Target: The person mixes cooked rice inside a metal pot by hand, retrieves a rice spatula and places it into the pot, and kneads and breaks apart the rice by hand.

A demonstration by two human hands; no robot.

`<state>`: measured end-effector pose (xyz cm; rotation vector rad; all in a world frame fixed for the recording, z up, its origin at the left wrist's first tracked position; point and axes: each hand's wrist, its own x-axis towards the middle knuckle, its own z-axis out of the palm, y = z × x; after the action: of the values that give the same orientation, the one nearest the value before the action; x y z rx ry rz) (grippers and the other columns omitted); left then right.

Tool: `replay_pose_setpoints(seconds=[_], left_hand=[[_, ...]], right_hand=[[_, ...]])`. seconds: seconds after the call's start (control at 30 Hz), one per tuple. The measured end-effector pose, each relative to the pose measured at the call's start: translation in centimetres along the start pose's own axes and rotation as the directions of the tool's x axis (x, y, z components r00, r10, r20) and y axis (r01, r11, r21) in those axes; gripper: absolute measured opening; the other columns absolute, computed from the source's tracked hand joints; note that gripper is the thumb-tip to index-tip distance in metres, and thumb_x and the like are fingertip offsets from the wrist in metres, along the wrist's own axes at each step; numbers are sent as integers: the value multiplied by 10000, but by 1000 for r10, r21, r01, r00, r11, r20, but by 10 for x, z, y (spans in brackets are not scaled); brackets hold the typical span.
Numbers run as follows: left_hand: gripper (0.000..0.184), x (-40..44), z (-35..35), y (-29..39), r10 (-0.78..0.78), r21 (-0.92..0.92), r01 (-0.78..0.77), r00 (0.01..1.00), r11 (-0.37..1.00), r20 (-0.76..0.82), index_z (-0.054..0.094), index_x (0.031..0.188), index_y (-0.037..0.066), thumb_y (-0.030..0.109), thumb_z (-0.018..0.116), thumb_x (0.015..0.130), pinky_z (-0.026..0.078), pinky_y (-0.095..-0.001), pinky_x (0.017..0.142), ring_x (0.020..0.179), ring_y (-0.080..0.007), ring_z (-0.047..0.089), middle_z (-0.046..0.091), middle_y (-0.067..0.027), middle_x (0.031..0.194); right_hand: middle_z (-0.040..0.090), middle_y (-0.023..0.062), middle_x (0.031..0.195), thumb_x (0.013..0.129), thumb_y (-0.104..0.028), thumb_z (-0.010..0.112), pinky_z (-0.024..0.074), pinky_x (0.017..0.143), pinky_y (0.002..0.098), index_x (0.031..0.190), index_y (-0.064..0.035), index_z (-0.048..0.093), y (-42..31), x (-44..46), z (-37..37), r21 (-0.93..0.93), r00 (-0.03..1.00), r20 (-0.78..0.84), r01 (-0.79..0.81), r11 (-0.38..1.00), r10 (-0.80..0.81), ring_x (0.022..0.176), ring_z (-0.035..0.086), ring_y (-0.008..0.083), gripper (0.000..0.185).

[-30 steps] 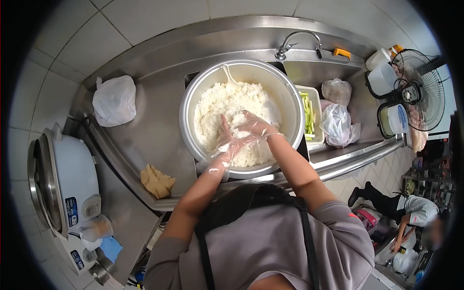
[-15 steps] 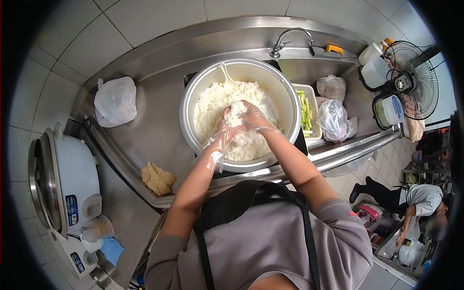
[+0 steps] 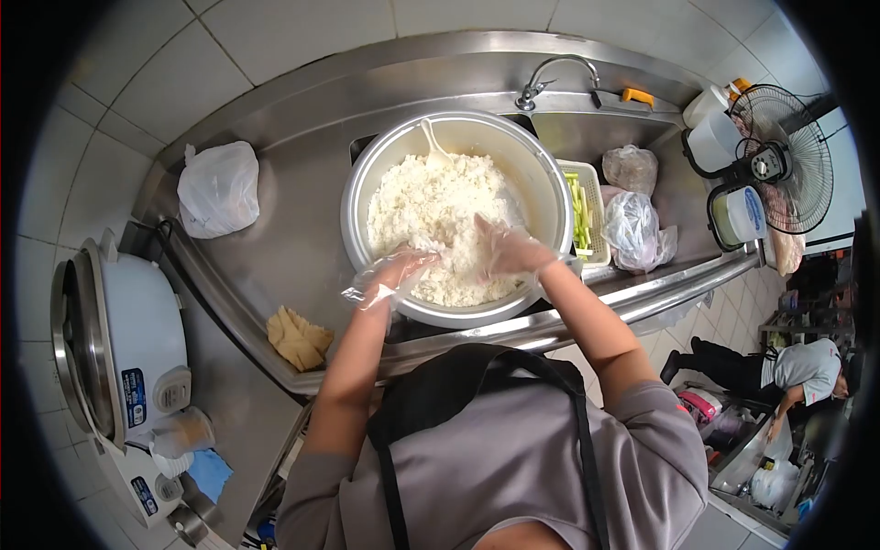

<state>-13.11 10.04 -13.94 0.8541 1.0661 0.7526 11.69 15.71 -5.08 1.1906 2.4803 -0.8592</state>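
Observation:
A large round metal pot (image 3: 352, 197) full of cooked white rice (image 3: 431, 197) stands over the sink counter. My left hand (image 3: 408, 266), in a clear plastic glove, is at the rice on the pot's near left side, its fingers extended toward the middle. Opposite it, my right hand (image 3: 513, 249), also gloved, has its fingers apart at the rice on the near right. Some fingertips are partly lost against the rice. A white rice paddle (image 3: 438, 154) leans on the pot's far inner wall, its blade in the rice.
Right of the pot are a basket (image 3: 600, 240) of cut green stalks and plastic bags (image 3: 632, 225). A faucet (image 3: 532, 90), an orange-handled knife (image 3: 637, 95) and a fan (image 3: 775, 165) stand beyond. Left are a white bag (image 3: 218, 190), folded cloth (image 3: 299, 339) and rice cooker (image 3: 147, 339). Another person (image 3: 797, 371) bends at far right.
My hands have parted and lowered toward the near side of the pot. The clump of rice held between them is back among the loose rice.

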Motion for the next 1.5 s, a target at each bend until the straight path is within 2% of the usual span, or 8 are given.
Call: replay_pose_setpoints(seconds=[0.03,0.17,0.73,0.83,1.07,1.33,1.4,1.5], left_hand=[[609,-8,3,0,51,-385,0,991,923,123,413,1286,24,269,660,786,347,-381,980,1191,-276,430,438,-150,1305],[908,-5,36,17,-205,-12,205,974,979,-99,216,1395,50,475,657,725,200,-506,1025,1337,-287,163,312,-149,1395],[676,3,58,30,-82,-304,-23,941,952,-328,490,1198,-31,392,723,726,424,-299,873,1030,-185,534,549,-130,1163],[719,16,55,35,-1,145,86,862,986,-506,441,1248,-34,459,651,768,388,-299,918,1094,-218,499,549,-135,1173],[817,25,33,36,177,581,199,832,789,-526,488,1177,-42,656,508,753,424,-376,867,1010,-310,556,577,-205,1099],[775,-6,57,110,-11,681,285,926,675,-377,565,1023,-47,678,447,775,428,-413,814,950,-362,570,582,-257,997],[715,9,39,76,231,617,-97,963,781,-141,382,1222,-26,558,482,822,418,-389,853,1002,-327,556,553,-251,1088],[745,3,48,85,238,700,-42,953,713,-186,123,1375,15,364,530,858,408,-352,889,1048,-306,537,510,-236,1185]], right_hand=[[427,286,1246,570,-494,755,327,991,379,1375,51,95,5,0,17,-92,986,-142,77,993,-90,1168,425,375,1175],[364,276,1310,604,-454,738,314,1009,380,1385,21,128,-13,14,36,-46,997,-19,-73,996,72,1248,318,413,1099],[630,188,966,676,-104,666,465,807,324,1143,2,539,-15,63,28,632,931,-364,224,742,29,877,607,273,496],[642,157,951,663,-176,718,472,800,325,1104,-35,577,-6,62,23,484,820,-566,416,770,-87,861,617,269,484],[494,247,1215,647,-316,762,371,968,332,1259,87,389,10,49,3,416,946,-286,-20,909,152,1140,484,293,822],[475,228,1244,719,-389,704,339,987,339,1330,19,319,-10,18,-39,742,977,-115,-35,670,177,1172,451,313,829],[479,215,1245,738,-377,692,357,966,342,1352,-43,309,-6,22,-42,720,987,-107,-4,694,117,1158,462,308,797],[478,206,1250,739,-372,695,385,936,344,1352,-102,332,-1,33,-33,652,974,-211,81,754,78,1141,479,295,762]])
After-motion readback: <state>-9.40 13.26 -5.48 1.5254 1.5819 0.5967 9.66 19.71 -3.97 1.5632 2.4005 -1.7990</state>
